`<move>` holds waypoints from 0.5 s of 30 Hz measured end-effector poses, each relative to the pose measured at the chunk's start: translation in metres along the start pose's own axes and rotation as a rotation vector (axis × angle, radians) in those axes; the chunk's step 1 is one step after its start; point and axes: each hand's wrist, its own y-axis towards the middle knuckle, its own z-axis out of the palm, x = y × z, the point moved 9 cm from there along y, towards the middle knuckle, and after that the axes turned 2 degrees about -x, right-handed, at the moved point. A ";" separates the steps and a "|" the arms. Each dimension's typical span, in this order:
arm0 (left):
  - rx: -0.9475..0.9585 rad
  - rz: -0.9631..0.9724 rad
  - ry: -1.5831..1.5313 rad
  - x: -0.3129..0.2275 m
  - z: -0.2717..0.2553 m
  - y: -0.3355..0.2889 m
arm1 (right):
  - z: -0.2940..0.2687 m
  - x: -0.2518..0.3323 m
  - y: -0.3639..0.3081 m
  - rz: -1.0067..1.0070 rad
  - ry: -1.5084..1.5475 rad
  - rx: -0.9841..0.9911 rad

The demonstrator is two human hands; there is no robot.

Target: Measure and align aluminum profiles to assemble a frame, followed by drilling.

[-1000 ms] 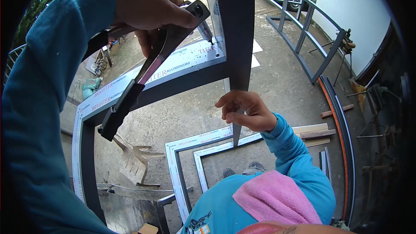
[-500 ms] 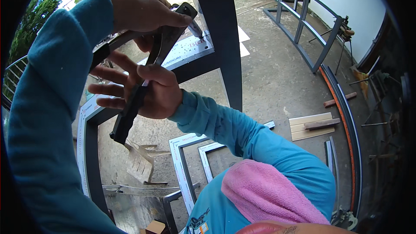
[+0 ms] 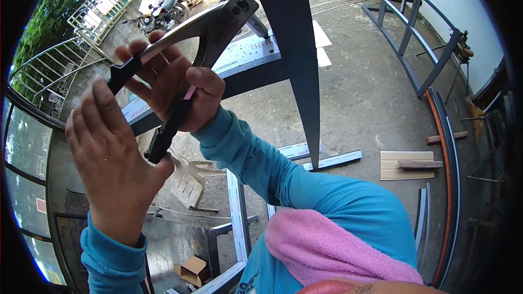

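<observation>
A rough concrete yard [image 3: 348, 114] spreads below, with a motorcycle [image 3: 166, 11] near a pale metal fence [image 3: 57, 65] at the upper left and a white wall [image 3: 457, 16] at the far right, where a grey welded rack [image 3: 439, 64] stands. In front of the person is a dark metal frame [image 3: 297, 49], one bar of it faced with white printed film [image 3: 234, 61] and sprinkled with dark shavings near the corner. The hand riveter [image 3: 226, 22] is over that bar, its nose angled down at the corner and its two black-gripped handles spread apart. The right hand [image 3: 171, 83] holds the lower handle, thumb hooked over it, fingers reaching behind the upper one. The left hand [image 3: 117, 152] is stretched across the handle ends, fingers straight beside the upper grip and thumb at the lower; whether it grasps them, I cannot tell. A slatted chair [image 3: 188, 185] and an open cardboard box [image 3: 190, 269] are underneath, and a pink towel [image 3: 321, 239] drapes over the person's chest.
</observation>
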 end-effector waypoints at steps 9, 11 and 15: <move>-0.112 0.152 -0.377 -0.018 0.003 -0.010 | -0.014 0.015 0.015 -0.133 0.081 -0.066; -0.103 0.183 -0.608 -0.012 -0.003 -0.008 | -0.013 0.016 0.012 -0.134 0.069 -0.146; 0.399 -0.037 -1.484 0.004 0.032 0.005 | -0.009 0.026 0.005 -0.185 -0.032 -0.190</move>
